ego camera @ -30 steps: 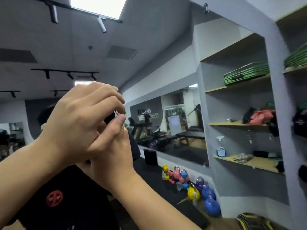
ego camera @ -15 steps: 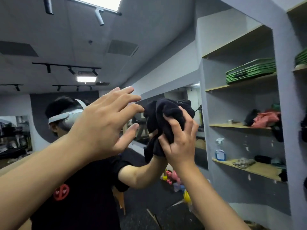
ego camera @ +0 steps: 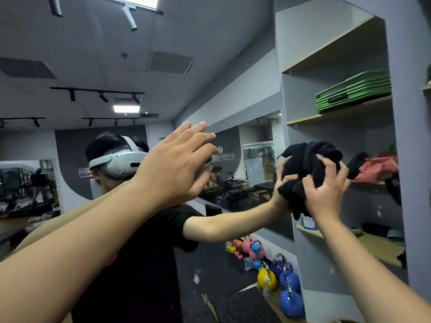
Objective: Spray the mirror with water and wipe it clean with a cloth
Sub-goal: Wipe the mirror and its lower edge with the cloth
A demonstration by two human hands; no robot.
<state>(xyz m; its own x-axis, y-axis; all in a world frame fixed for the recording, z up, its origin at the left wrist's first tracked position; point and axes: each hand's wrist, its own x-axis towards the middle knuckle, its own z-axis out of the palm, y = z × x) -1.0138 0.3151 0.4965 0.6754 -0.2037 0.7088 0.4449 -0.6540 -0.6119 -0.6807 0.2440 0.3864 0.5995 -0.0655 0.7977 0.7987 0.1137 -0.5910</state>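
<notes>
Gripping a bunched black cloth (ego camera: 307,173), the right hand (ego camera: 326,194) has its fingers curled into the folds and holds the wad up against the mirror (ego camera: 233,73). Contact with the glass looks likely, since the reflected hand meets the cloth from the far side, but the exact touch line is hidden by the fabric.

Cloth sits right of the mirror's centre, just at the edge where the reflected room gives way to the shelving (ego camera: 338,113).

Left hand (ego camera: 170,169) is released: fingers straight and together, flat toward the glass, left of the cloth and well apart from it. Holds nothing. Cannot tell whether the fingertips touch the mirror.

In the mirror, left of the cloth: the person's reflection in a black t-shirt (ego camera: 140,264) with a white headset (ego camera: 116,163).

Below the cloth: a row of kettlebells (ego camera: 279,271) on the floor, pink, yellow, purple and blue.

Right of the cloth, on the shelving: a stack of green mats (ego camera: 352,92) on the shelf above it, a pink-red cloth bundle (ego camera: 377,167) on the shelf level with it, and wood boards below with small dark items too blurred to name.

Above the cloth: reflected grey ceiling with track lights (ego camera: 102,95) and a bright panel light (ego camera: 126,108).
</notes>
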